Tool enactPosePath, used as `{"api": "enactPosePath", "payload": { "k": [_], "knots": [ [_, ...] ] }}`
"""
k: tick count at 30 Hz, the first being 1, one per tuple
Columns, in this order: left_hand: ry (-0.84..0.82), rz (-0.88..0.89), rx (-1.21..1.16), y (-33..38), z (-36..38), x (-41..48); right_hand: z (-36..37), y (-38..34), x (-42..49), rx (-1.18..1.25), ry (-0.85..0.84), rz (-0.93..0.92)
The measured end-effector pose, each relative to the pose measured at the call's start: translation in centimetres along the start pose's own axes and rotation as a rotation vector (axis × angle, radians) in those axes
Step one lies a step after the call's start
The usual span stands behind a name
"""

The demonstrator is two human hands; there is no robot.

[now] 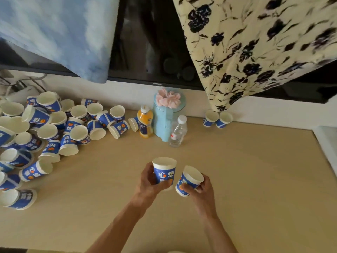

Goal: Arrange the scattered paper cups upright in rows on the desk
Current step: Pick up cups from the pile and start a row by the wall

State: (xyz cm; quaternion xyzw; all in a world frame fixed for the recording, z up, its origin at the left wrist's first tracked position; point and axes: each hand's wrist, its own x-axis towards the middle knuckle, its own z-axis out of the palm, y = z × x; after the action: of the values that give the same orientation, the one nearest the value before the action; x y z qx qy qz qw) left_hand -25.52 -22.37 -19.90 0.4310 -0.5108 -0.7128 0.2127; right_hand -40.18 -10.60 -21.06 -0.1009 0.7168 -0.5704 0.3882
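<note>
Head view. Left hand [150, 181]: fingers and thumb curled round a blue-and-white printed paper cup [165, 173], which it holds upright with the mouth up over the pale wooden desk top [246, 179]. Right hand [203, 189]: fingers and thumb wrapped round a second blue-and-white paper cup [189, 179], tilted so the mouth leans away to the right. The two held cups sit just beside each other; whether they touch cannot be told. Heap of scattered paper cups [54, 128] in the same print: on the desk well to the left of the left hand and beyond it. Most lie on their sides or tilted, a few stand mouth up, and many touch or overlap. Pair of upright paper cups [217, 119]: beyond the right hand and to its right, side by side against the white back wall. Straight ahead of both hands stands a close cluster: an orange juice bottle with a white cap [145, 123], a pale blue jug [163, 121] topped with a pink ruffled cloth [168, 98], and a clear plastic water bottle with a white cap [177, 133]. Farther ahead and above is a dark screen [145, 42]. A light blue cloth [63, 33] hangs over it on the left-hand side and a cream fabric with dark floral print [255, 42] on the right-hand side.
</note>
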Motion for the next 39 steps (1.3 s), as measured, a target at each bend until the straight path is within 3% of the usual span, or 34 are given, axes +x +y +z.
{"api": "enactPosePath", "payload": {
  "k": [6,15,30,39],
  "knots": [
    [0.075,0.052,0.155,-1.0,11.6,2.5,-10.6,-0.1,6.2,0.025,0.038,-0.022],
    [0.161,0.117,0.199,-1.4,23.1,6.1,-19.8,-1.4,14.2,0.036,0.052,-0.104],
    [0.186,0.211,0.261,0.3,28.2,10.5,-22.0,-4.1,33.5,-0.169,0.135,-0.300],
    [0.160,0.240,0.280,0.4,29.7,11.7,-21.8,-3.2,38.5,-0.270,0.149,-0.351]
  ]
}}
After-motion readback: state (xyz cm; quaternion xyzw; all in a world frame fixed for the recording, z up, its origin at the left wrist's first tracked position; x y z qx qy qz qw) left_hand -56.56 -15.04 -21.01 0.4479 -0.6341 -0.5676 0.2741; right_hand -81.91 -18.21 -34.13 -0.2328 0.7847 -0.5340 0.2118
